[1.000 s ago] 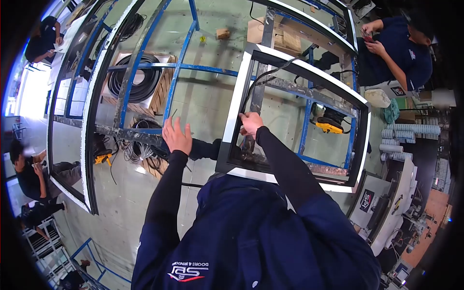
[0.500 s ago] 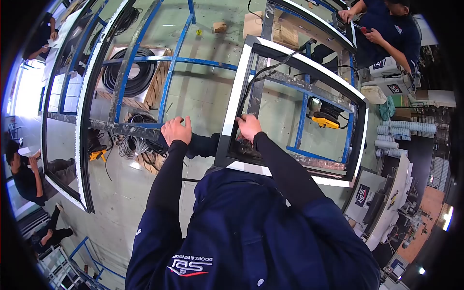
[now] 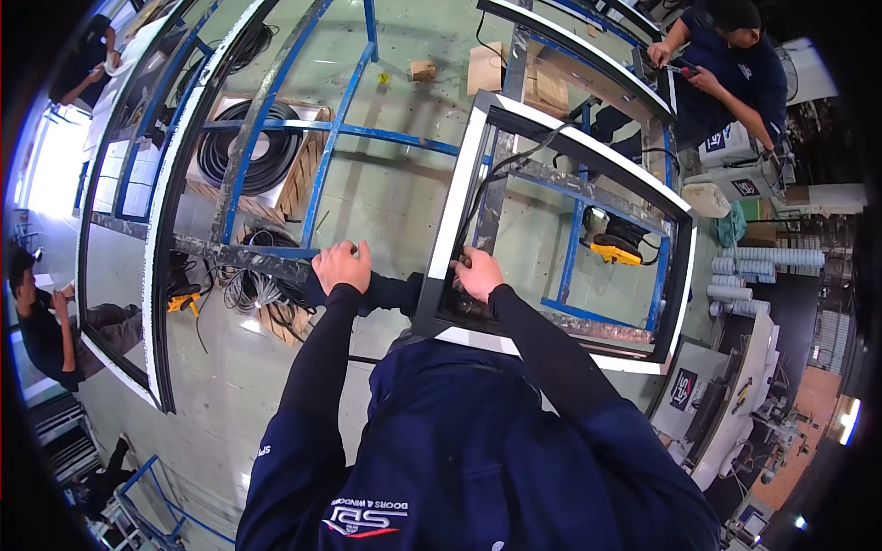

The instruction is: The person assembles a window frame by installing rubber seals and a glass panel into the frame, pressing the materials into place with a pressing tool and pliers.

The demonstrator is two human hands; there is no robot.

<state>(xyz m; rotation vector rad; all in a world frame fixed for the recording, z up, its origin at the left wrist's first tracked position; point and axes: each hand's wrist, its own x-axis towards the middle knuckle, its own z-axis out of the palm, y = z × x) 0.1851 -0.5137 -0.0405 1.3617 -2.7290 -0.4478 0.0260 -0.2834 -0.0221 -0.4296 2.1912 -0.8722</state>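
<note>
A black-and-white rectangular frame point(image 3: 683, 275) lies on a blue metal stand in front of me. My right hand point(image 3: 478, 274) is at the frame's near left corner, its fingers bent together at the inner edge by a black rubber strip point(image 3: 469, 216); what they pinch is too small to make out. To the left, my left hand point(image 3: 343, 267) rests on the end of the stand's scuffed dark bar point(image 3: 266, 262), fingers slightly spread and holding nothing.
Another long frame point(image 3: 158, 275) stands at the left. A coil of black hose point(image 3: 248, 147) sits in a wooden crate. A yellow-and-black tool point(image 3: 616, 250) shows through the frame. One co-worker point(image 3: 735, 73) is at the upper right, others at the left.
The view has shifted, so the frame and bars appear slightly lower. My right hand remains at the frame's inner edge and my left hand on the bar.
</note>
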